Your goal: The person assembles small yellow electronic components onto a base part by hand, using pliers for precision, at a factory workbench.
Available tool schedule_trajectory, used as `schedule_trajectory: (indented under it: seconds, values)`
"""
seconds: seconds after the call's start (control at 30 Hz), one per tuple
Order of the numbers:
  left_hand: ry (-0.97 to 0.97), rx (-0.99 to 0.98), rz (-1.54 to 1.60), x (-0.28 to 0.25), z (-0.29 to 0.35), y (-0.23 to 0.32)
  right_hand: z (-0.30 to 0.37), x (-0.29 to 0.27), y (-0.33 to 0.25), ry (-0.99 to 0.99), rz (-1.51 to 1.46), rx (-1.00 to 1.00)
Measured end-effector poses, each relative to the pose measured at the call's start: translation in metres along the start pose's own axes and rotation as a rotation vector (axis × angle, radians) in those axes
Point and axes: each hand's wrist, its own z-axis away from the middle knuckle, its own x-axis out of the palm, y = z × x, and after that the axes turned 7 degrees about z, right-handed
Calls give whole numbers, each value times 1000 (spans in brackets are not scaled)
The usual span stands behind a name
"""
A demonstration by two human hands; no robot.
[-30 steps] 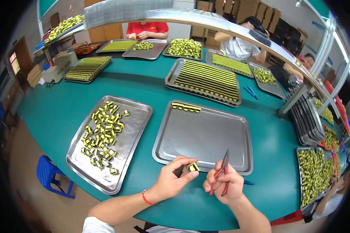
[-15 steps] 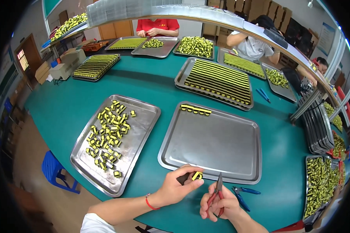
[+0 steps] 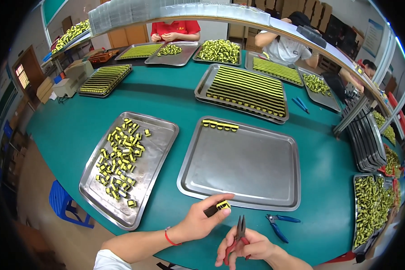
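Note:
A small yellow-and-black transformer-like component (image 3: 223, 205) is pinched between the thumb and fingers of my left hand (image 3: 199, 221), near the front edge of the middle metal tray (image 3: 243, 166). Dark pins or slots show on its side. Just right of it and lower, my right hand (image 3: 255, 245) grips red-handled long-nose pliers (image 3: 240, 230), their dark jaws pointing up and apart from the component. At the tray's far left corner stands a short row of similar components (image 3: 219, 125). Many loose ones (image 3: 121, 155) lie scattered on the left tray (image 3: 154, 141).
Blue-handled cutters (image 3: 281, 225) lie right of my right hand. Behind the middle tray are stacked trays with component rows (image 3: 245, 92) and blue pliers (image 3: 300, 105). A heaped tray (image 3: 371, 211) stands at right. Two people (image 3: 177, 31) sit across the table under a shelf (image 3: 202, 19).
The pliers have moved left and toward me, their jaws lower now. In my left hand the component has turned, showing a different side. The whole view has shifted slightly.

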Motion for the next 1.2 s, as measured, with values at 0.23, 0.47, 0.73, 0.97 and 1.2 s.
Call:
schedule_trajectory:
  seconds: [0.23,0.47,0.73,0.97,1.2]
  values:
    - [111,213,-237,6,6,-7,1,-8,-5,-76,150,198]
    - [28,613,-567,4,-1,-1,1,-5,1,-38,61,171]
    - [24,705,-567,6,1,-5,-3,-4,-5,-55,122,200]
    - [-29,711,-575,4,5,-4,1,-6,-7,18,309,271]
    - [-44,724,-577,6,1,-7,0,-7,1,53,297,194]
